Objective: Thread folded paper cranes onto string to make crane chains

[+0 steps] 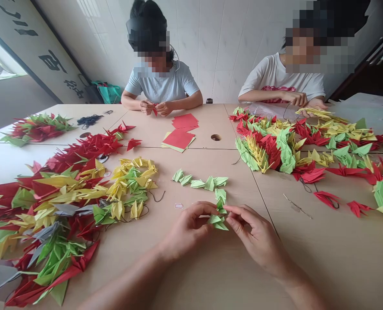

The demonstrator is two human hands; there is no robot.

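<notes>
Glossy white tiled walls (217, 38) frame a workroom as daylight enters through a window (0, 60) at left, beside a tall pale panel brushed with black calligraphy (49, 56). A teal bag (109, 92) sits against the wall behind joined light-wood counters (210, 125); dark furniture (356, 73) stands at right.

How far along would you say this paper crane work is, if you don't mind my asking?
Much looks finished: heaps of red, yellow and green origami cranes lie on the left of the table, with another heap on the right. In hand, the left hand and right hand hold a green crane at the end of a short line of green cranes. Still to fold, it seems, is a small stack of flat red paper squares.
</notes>
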